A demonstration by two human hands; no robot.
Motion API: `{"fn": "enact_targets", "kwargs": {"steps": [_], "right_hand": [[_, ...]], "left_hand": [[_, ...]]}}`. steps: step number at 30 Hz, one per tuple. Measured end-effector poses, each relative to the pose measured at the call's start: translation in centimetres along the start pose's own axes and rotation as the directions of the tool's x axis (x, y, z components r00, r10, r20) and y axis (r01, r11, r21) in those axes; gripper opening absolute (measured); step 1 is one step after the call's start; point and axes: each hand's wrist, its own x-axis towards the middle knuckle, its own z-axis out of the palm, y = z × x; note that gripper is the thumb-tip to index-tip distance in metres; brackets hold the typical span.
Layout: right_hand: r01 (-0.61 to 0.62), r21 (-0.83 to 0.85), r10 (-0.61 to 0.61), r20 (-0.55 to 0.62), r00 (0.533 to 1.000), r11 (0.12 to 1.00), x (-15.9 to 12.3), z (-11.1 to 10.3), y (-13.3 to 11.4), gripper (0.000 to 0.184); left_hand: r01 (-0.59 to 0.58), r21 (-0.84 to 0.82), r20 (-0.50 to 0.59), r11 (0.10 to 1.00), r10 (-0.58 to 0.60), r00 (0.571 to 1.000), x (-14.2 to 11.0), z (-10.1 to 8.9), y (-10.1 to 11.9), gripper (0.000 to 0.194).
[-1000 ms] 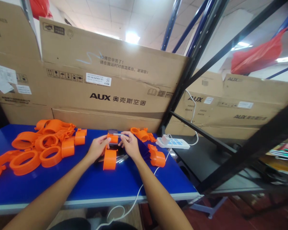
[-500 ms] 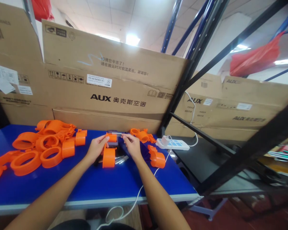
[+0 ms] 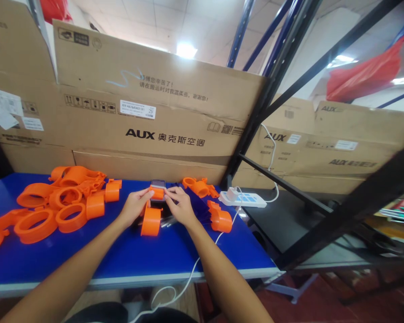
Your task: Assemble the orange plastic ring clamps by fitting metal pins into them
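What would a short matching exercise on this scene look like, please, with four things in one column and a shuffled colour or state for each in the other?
Column one
1. Left hand
2. Power strip
3. Table
4. Cardboard boxes

Column two
A. White, with a plug in it
B. Brown, printed with AUX
C. Thumb and fingers on an orange part
D. Blue on top, with a paler front edge

Right pairs: 1-C, 2-A, 3-D, 4-B
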Motion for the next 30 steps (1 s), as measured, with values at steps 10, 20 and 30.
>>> {"fn": "enact_targets", "kwargs": {"steps": [10, 20, 30], "right_hand": [[0.039, -0.565, 0.143, 0.275, 0.951, 0.824, -0.4, -2.0, -0.5, 0.02], [0.126, -0.559, 0.192, 0.474, 0.859, 0.819, -0.9, -2.1, -0.9, 0.027], [0.133, -0.519, 0.175, 0.502, 0.847, 0.844, -0.9, -2.4, -0.8, 0.027]], "left_hand": [[0.001, -0.139, -0.134, 0.99, -0.02, 0.991, 0.7, -0.7, 0.6, 0.041], [0.027, -0.193, -0.169, 0.981, -0.061, 0.984, 0.9, -0.5, 0.1, 0.043], [0.028, -0.22, -0.182, 0.975, -0.069, 0.981, 1.1, -0.7, -0.4, 0.042]]}}
